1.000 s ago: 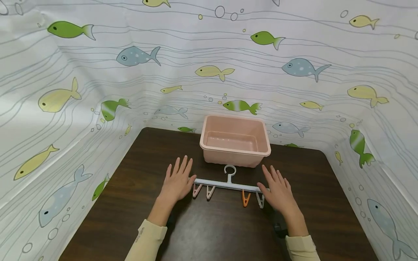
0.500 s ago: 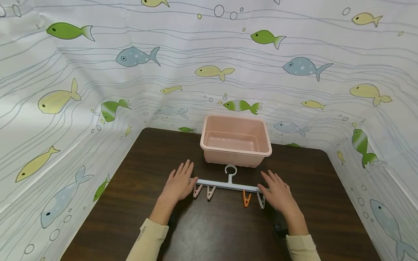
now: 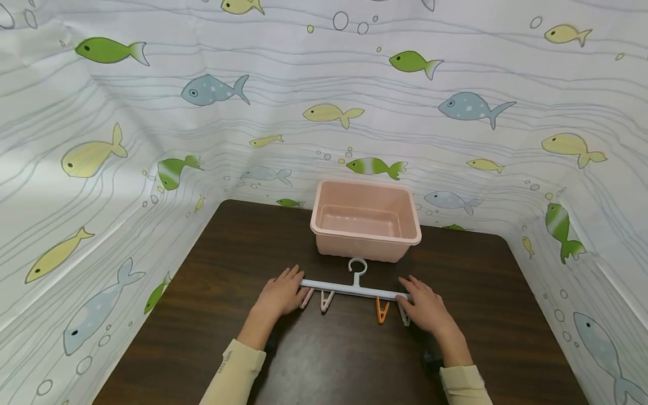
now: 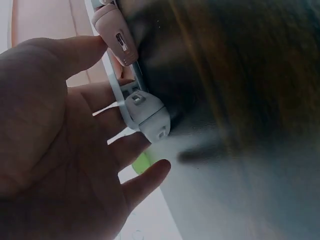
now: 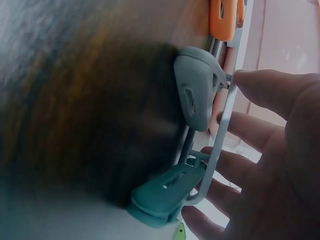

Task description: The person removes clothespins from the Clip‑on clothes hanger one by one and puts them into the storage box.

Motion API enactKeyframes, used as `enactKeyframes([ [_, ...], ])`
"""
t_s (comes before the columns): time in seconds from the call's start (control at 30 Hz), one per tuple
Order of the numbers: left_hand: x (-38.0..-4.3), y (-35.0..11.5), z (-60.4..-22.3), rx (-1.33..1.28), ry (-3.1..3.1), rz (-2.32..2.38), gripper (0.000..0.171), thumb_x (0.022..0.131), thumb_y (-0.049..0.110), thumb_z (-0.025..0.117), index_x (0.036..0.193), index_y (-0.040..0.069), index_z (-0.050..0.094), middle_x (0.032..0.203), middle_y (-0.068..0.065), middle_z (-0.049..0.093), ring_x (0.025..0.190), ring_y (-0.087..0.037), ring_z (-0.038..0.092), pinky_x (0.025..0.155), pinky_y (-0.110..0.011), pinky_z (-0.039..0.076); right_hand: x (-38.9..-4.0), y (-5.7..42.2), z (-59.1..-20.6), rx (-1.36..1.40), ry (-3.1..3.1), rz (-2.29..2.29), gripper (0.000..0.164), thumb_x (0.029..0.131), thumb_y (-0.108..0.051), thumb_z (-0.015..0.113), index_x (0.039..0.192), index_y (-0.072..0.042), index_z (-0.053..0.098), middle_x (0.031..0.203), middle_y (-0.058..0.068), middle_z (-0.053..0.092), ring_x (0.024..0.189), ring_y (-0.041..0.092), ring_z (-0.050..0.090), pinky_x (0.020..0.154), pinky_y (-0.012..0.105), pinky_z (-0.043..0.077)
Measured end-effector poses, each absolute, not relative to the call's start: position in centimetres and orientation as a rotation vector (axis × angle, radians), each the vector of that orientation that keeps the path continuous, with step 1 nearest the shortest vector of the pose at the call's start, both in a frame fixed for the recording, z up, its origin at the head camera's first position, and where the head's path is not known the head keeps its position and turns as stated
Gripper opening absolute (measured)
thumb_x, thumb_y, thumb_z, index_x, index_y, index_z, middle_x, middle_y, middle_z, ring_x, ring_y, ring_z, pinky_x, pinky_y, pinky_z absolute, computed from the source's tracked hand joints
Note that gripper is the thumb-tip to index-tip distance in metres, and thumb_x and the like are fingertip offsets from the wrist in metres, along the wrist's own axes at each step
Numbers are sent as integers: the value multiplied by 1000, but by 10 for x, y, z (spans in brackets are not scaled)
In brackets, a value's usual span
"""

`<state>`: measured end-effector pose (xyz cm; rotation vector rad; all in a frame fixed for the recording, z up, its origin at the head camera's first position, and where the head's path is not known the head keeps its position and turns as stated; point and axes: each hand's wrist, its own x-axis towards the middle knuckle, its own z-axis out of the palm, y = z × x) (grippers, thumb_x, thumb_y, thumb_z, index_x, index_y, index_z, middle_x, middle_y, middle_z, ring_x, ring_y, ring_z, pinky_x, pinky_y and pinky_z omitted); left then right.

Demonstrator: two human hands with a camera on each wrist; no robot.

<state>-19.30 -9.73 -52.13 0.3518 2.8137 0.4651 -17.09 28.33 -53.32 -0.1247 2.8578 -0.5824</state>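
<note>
A pale clip hanger (image 3: 339, 288) lies across the dark table, its hook pointing away from me. My left hand (image 3: 280, 291) holds its left end, thumb on the near side of the rail and fingers behind it. A pink clip (image 4: 116, 35) and a whitish clip (image 4: 149, 115) hang beside that hand. At the other end my right hand (image 3: 427, 306) holds the rail between thumb and fingers. Near it are a grey clip (image 5: 194, 87), a teal clip (image 5: 167, 195) and an orange clip (image 3: 382, 311). In the head view my hands cover the outermost clips.
Just beyond the hook stands a pink plastic basin (image 3: 364, 244), with nothing seen inside. A fish-patterned sheet (image 3: 334, 84) rises behind and on both sides of the dark wooden table (image 3: 324, 360).
Both hands have come down and back slightly from being spread above the hanger's ends. Their fingers now bend around the rail. The hanger and basin stay put.
</note>
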Motion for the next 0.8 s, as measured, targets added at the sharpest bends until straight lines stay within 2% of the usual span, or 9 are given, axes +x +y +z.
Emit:
enactKeyframes([
  [0.2,-191,-95,-519,440,2875,441,45,110,31,63,150,11,61,165,-16,49,153,-40,47,119,-63,40,-172,282,-535,-129,2842,-594,46,110,-35,62,150,-13,62,168,28,39,152,56,37,111,83,31],
  [0.4,-192,-94,-518,556,2959,413,22,105,20,72,126,11,73,146,-15,65,133,-38,63,106,-59,52,-172,281,-535,-137,2876,-618,31,105,-28,71,133,-12,71,161,27,49,148,53,44,110,80,35],
  [0.57,-193,-95,-516,566,2944,426,17,105,20,73,120,12,74,141,-13,67,127,-35,65,104,-58,53,-172,279,-535,-129,2885,-625,19,103,-24,74,120,-14,74,156,25,56,143,50,52,109,79,37],
  [0.8,-192,-98,-518,580,2916,456,16,105,20,73,119,12,75,140,-13,66,127,-35,65,106,-59,52,-169,279,-534,-161,2916,-632,18,103,-22,75,119,-16,73,131,10,72,119,34,68,102,74,43],
])
